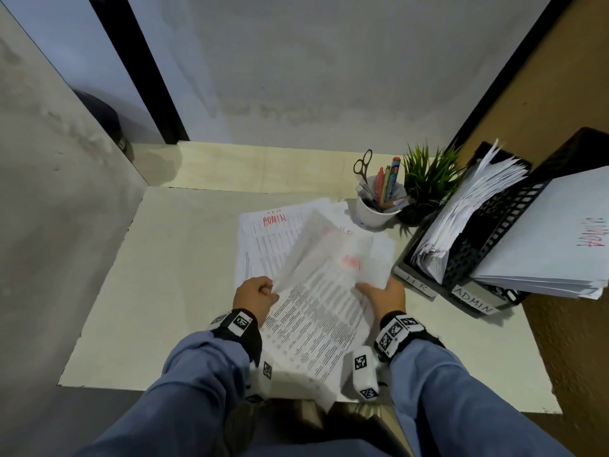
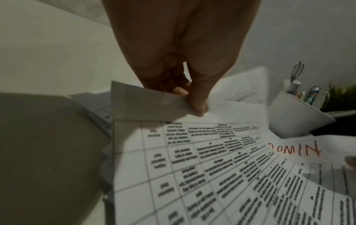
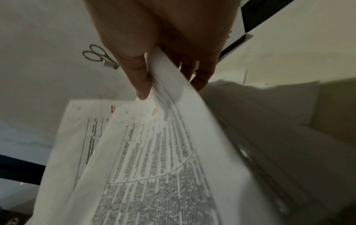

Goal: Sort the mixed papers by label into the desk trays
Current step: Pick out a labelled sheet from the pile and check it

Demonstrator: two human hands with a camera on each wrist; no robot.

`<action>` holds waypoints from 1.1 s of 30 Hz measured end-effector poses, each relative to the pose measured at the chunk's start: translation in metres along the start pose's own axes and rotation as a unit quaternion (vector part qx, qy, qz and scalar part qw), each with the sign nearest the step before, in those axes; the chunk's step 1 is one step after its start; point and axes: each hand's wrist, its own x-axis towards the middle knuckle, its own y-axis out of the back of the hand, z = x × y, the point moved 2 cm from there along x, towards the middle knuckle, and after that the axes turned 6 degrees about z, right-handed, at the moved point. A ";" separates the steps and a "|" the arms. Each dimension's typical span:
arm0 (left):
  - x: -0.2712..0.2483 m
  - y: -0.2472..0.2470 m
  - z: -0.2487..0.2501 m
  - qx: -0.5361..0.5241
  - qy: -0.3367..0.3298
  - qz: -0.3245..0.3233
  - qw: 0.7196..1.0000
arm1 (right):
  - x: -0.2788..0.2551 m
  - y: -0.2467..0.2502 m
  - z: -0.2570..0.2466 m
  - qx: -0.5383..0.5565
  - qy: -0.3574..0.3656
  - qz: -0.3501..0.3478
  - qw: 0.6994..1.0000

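Observation:
A printed sheet (image 1: 316, 311) with red writing near its top is lifted over the desk between both hands. My left hand (image 1: 255, 293) pinches its left edge; in the left wrist view the thumb (image 2: 198, 105) presses a folded corner. My right hand (image 1: 382, 295) grips the right edge, with the thumb (image 3: 140, 82) on top and the fingers beneath. Under it lies a loose pile of papers (image 1: 263, 239), the top one marked ADMIN in red. At the right stand two black trays: one labelled HR (image 1: 417, 282) full of papers, one labelled ADMIN (image 1: 474, 300) holding a stack.
A white cup (image 1: 374, 211) with scissors and pens stands behind the pile, next to a small green plant (image 1: 428, 179). Walls close the desk at the back and left. Its front edge (image 1: 197, 387) runs just before my sleeves.

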 end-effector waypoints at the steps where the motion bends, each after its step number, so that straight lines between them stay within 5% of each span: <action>1: 0.000 0.000 -0.003 -0.012 0.008 0.005 1.000 | 0.002 -0.002 -0.002 0.001 -0.007 0.012 1.000; 5: 0.004 0.004 -0.009 -0.103 0.044 0.034 0.993 | -0.001 0.001 -0.020 0.029 0.006 0.068 0.997; 10: 0.013 0.014 -0.016 -0.151 0.093 0.053 0.983 | 0.002 0.013 -0.017 0.136 -0.065 0.091 0.984; 26: 0.004 0.009 -0.002 -0.195 0.085 -0.065 0.975 | 0.013 0.005 -0.021 0.107 -0.082 -0.016 0.991; 29: 0.007 0.008 0.003 -0.172 0.090 -0.037 0.980 | 0.005 0.006 -0.028 0.142 -0.078 -0.030 0.986; 33: 0.016 0.016 0.013 -0.090 0.101 0.097 0.986 | -0.002 0.009 -0.032 0.151 -0.079 -0.047 0.984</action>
